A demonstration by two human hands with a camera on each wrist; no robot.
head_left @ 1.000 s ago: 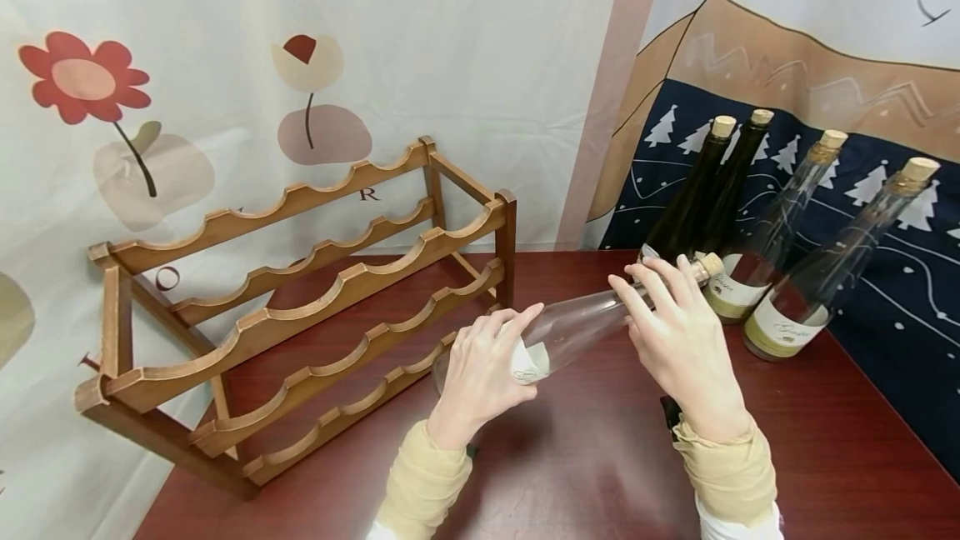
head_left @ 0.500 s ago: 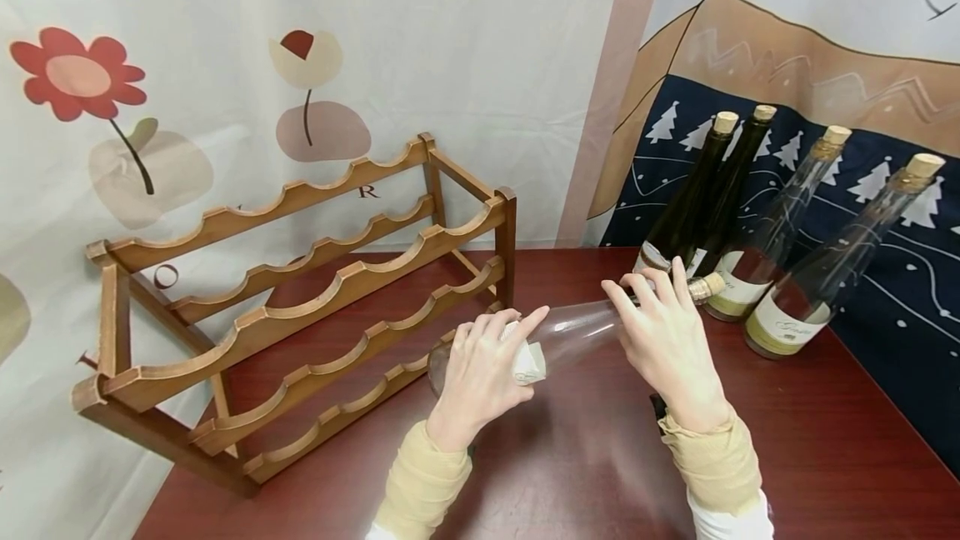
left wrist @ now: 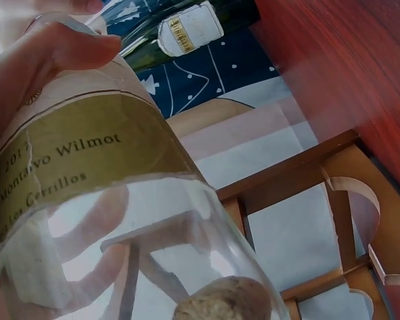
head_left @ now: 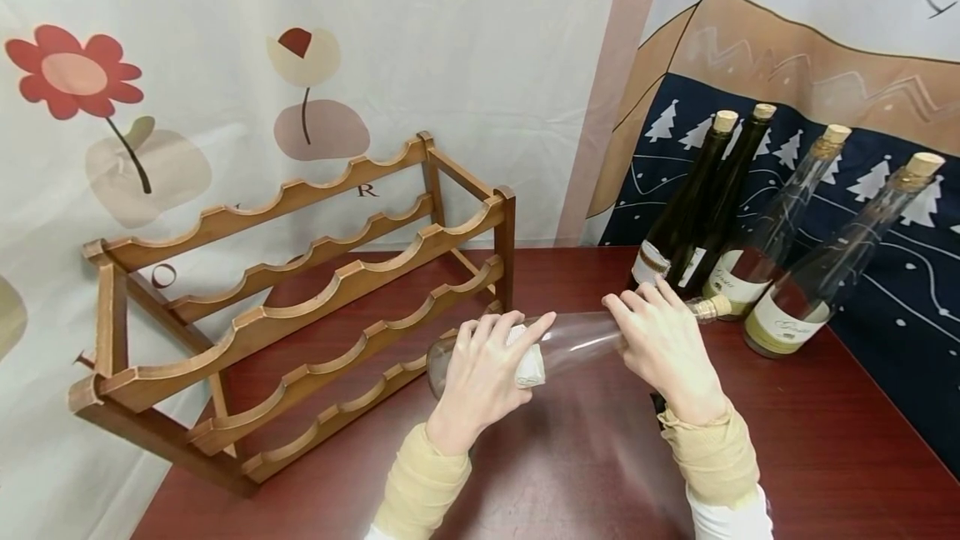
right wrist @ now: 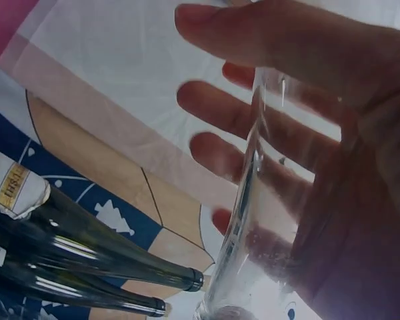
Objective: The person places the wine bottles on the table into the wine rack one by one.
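Note:
A clear glass wine bottle lies nearly level between my hands over the table, its corked neck to the right. My left hand grips its lower body across the label, which reads "Montalvo Wilmot" in the left wrist view. My right hand holds the neck, with fingers behind the glass and thumb in front in the right wrist view. The cork sticks out past the right hand. Near the base, a cork-coloured lump shows through the glass. The bottle's base is close to the rack's right front.
A wooden wine rack with scalloped rails stands on the red-brown table at left. Two dark green bottles and two clear bottles, all corked, stand upright at back right. Printed curtains hang behind.
The bottle's neck end has come down, so it lies more level. My right hand has shifted slightly left and down along it. The left hand stays almost in place.

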